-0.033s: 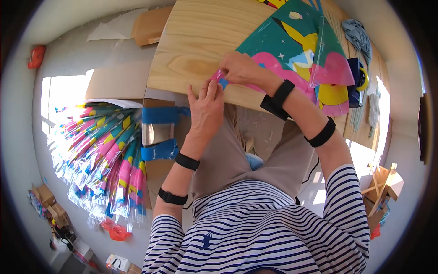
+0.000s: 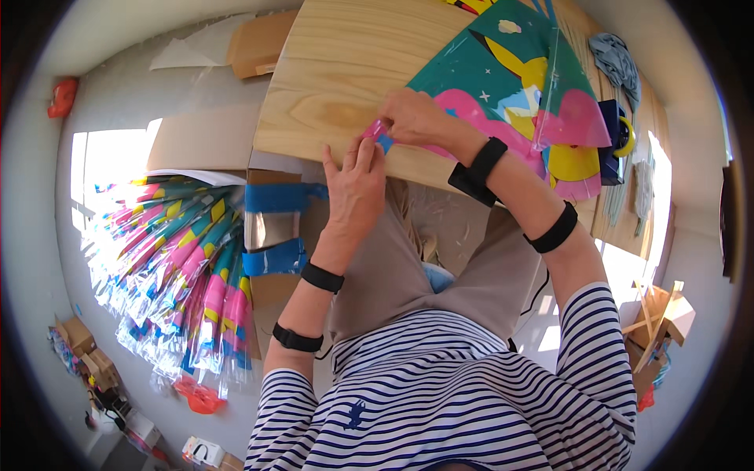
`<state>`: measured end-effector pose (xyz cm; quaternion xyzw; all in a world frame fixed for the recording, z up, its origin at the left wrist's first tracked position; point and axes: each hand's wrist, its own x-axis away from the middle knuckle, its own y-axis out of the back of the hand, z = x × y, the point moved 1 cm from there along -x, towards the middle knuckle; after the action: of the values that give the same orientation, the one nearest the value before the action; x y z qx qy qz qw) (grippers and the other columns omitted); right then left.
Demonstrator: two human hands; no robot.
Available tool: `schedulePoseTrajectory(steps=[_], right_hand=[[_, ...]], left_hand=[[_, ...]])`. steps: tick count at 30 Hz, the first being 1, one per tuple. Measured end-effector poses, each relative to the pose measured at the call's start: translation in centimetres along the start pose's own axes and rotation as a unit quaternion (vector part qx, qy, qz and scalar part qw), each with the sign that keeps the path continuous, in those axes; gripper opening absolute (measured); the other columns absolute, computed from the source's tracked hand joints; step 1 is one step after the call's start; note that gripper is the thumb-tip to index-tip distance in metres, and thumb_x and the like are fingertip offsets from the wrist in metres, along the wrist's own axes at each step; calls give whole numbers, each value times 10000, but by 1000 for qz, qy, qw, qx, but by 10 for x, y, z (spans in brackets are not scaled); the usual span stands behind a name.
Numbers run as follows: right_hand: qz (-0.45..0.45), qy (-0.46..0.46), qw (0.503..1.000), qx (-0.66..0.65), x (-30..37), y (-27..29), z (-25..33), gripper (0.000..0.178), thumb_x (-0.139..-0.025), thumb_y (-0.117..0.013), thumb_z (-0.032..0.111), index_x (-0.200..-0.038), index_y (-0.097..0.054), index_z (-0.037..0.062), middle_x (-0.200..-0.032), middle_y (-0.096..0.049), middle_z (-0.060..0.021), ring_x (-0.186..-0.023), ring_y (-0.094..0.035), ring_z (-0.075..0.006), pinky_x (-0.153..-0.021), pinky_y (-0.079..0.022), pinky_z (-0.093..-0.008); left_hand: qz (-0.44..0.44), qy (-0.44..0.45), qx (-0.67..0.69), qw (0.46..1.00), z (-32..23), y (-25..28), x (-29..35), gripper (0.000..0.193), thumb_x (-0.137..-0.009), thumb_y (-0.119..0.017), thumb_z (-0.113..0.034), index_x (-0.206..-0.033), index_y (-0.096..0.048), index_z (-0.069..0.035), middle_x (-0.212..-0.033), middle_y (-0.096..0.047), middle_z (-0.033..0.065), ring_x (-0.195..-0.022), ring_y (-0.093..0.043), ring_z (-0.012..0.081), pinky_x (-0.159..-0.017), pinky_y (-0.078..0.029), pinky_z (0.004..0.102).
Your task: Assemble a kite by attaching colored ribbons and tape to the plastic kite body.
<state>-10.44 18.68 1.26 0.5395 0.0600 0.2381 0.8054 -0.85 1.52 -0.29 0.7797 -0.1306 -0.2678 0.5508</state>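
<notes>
A triangular printed plastic sheet, like a kite sail [image 2: 452, 74], in green, pink and yellow with a yellow cartoon figure, lies on the wooden table. My right hand [image 2: 416, 118] is closed in a pinch near the table's front edge, on a small pink and blue piece [image 2: 377, 132] that looks like the sheet's left corner. Beside it, my left hand [image 2: 353, 177] rests with fingers stretched out, fingertips touching that pink piece. My right wrist and forearm cover part of the sheet's lower edge, so whether the piece joins the sheet is partly hidden.
At my left, many folded printed sheets in clear wrapping [image 2: 181, 259] fan out beside a cardboard box [image 2: 271, 290] with blue tape. A dark blue tape dispenser [image 2: 611, 145] with a yellow roll, thin rods [image 2: 614, 204] and a grey-blue cloth [image 2: 615, 63] lie on the table's right side.
</notes>
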Motion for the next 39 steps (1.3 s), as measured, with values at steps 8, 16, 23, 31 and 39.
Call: schedulePoseTrajectory(steps=[8, 16, 23, 31, 39], right_hand=[[-18, 7, 999, 26, 0, -2, 2, 138, -721, -616, 136, -783, -710, 55, -883, -685, -176, -873, -658, -409, -651, -509, -523], [2, -7, 999, 49, 0, -2, 7, 151, -722, -611, 100, -813, -699, 18, -930, -655, -209, -913, -636, -423, -713, -516, -511], [26, -11, 998, 64, 2, -3, 9, 243, -731, -624, 132, -922, -714, 12, -1023, -651, -212, -998, -614, -423, -799, -505, -525], [14, -35, 994, 101, 5, -5, 17, 228, -748, -672, 191, -925, -726, 57, -1051, -642, -162, -1062, -583, -371, -838, -482, -484], [-47, -41, 992, 109, 9, -8, 21, 188, -714, -659, 170, -830, -705, 29, -991, -634, -165, -986, -596, -378, -787, -502, -495]], left_hand=[[4, 3, -2, 1000, 0, -1, 0, 535, -741, -754, -99, -1237, -570, -20, -1310, -500, 90, -1303, -472, 272, -1066, -307, 672], [11, 7, -1, 1000, 0, 0, 0, 537, -741, -750, -97, -1244, -578, -18, -1327, -495, 87, -1313, -465, 268, -1073, -304, 668], [9, 6, -2, 1000, 0, 1, -1, 513, -753, -724, -83, -1241, -582, -21, -1330, -496, 86, -1314, -464, 268, -1075, -300, 668], [11, 9, 2, 1000, -1, 0, 0, 528, -752, -728, -76, -1255, -578, -26, -1330, -498, 89, -1312, -464, 270, -1078, -299, 658], [25, 27, 35, 999, -1, 7, 0, 567, -748, -736, -70, -1288, -567, -23, -1357, -502, 91, -1323, -456, 274, -1109, -262, 654]])
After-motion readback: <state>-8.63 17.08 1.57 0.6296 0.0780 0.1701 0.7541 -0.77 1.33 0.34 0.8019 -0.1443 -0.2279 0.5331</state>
